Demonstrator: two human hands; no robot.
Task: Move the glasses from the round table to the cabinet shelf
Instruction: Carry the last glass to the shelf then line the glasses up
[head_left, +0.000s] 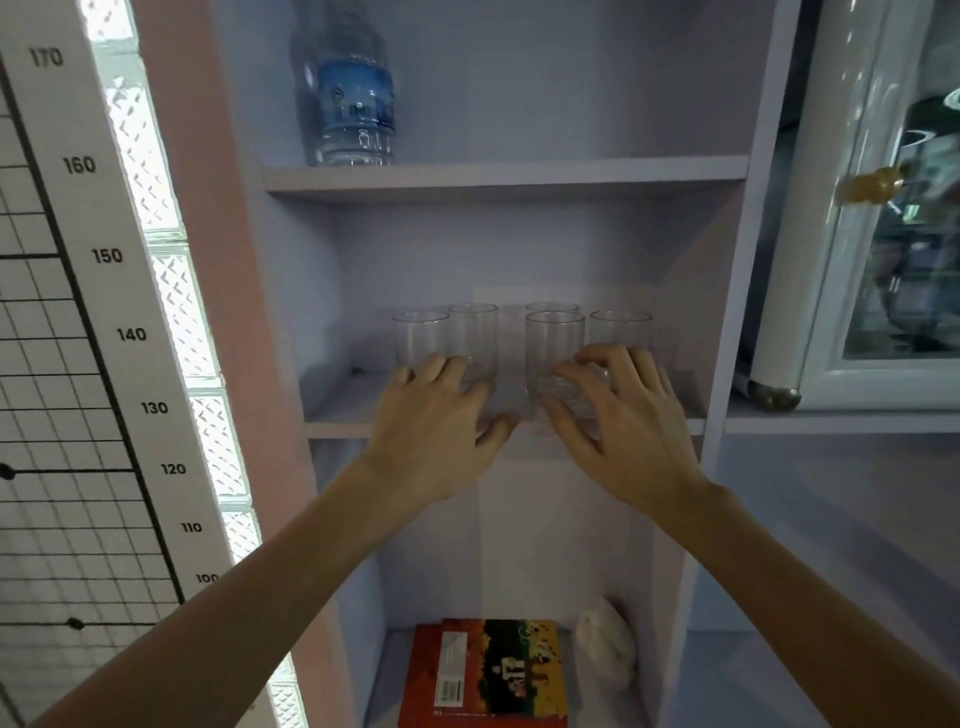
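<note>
Several clear glasses stand in a cluster on the middle cabinet shelf (337, 410). My left hand (436, 421) lies at the shelf's front edge with its fingers spread, the fingertips against the base of the front left glass (420, 338); the thumb is apart from it. My right hand (623, 415) curls around the ribbed base of the front middle glass (555, 343), thumb in front and fingers behind. Another glass (621, 330) stands just behind my right hand, and two more (474, 332) stand at the back.
A large water bottle (353, 93) stands on the shelf above. Below, a red book (488, 670) and a white crumpled object (608, 644) lie on the lower shelf. A glass-door cabinet (883, 234) is on the right, and a height chart (104, 254) on the left.
</note>
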